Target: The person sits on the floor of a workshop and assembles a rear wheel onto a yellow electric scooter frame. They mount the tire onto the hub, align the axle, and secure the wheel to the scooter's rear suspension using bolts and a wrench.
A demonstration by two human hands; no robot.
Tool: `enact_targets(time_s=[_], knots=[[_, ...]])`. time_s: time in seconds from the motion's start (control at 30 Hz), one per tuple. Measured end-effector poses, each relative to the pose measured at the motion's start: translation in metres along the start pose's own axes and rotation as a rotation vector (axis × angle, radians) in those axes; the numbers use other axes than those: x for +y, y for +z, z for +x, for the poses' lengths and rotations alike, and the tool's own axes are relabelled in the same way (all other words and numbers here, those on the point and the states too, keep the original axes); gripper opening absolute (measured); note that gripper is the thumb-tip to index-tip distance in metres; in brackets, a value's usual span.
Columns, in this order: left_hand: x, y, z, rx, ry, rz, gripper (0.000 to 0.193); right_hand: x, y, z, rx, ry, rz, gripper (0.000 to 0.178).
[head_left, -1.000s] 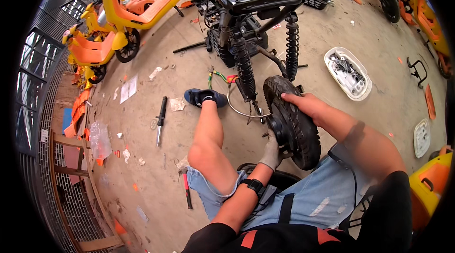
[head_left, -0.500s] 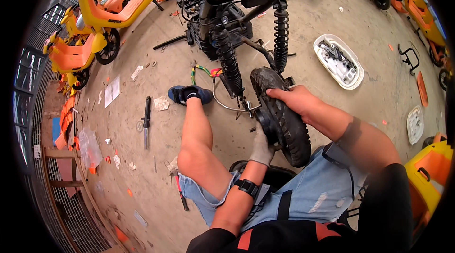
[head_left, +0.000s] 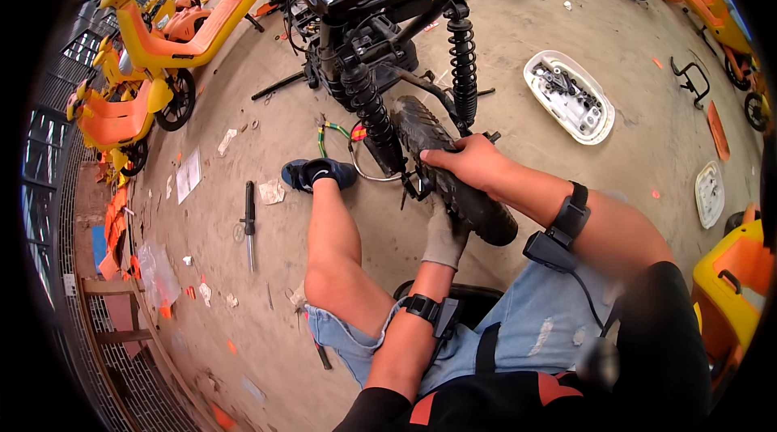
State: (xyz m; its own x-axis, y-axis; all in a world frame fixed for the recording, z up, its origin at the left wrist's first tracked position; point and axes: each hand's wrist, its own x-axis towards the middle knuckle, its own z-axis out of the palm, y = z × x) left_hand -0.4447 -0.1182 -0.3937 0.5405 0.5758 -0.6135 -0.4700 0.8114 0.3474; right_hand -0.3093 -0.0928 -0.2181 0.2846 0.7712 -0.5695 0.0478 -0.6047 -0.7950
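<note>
One black wheel (head_left: 479,207): bare right hand (head_left: 472,163) clasps it up top; gloved left hand (head_left: 444,243) against its lower side, fingers mostly hidden, can't tell grip.

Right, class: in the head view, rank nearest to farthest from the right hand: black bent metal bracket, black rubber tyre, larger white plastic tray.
1. Black rubber tyre: touching the right hand.
2. Larger white plastic tray: on the floor, to the right.
3. Black bent metal bracket: farther right, past the tray.

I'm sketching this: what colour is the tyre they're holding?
The tyre is black, showing best in the head view.
</note>
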Motion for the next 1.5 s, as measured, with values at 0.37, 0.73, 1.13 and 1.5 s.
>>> enact_targets(time_s=[0.37,0.73,1.13,1.5], knots=[[-0.002,-0.058,0.056,-0.357,-0.004,-0.162,0.072,0.008,0.009,-0.018,0.025,-0.009,0.018,0.069],[-0.003,-0.011,0.023,0.113,0.075,-0.405,0.039,0.003,-0.002,-0.026,-0.005,0.102,0.191,0.070],[0.005,-0.016,0.024,0.133,0.117,-0.418,0.037,-0.003,-0.007,-0.003,-0.037,0.056,0.161,0.070],[0.013,-0.016,0.017,0.110,0.069,-0.321,0.041,-0.002,0.007,0.004,-0.043,0.073,0.173,0.078]])
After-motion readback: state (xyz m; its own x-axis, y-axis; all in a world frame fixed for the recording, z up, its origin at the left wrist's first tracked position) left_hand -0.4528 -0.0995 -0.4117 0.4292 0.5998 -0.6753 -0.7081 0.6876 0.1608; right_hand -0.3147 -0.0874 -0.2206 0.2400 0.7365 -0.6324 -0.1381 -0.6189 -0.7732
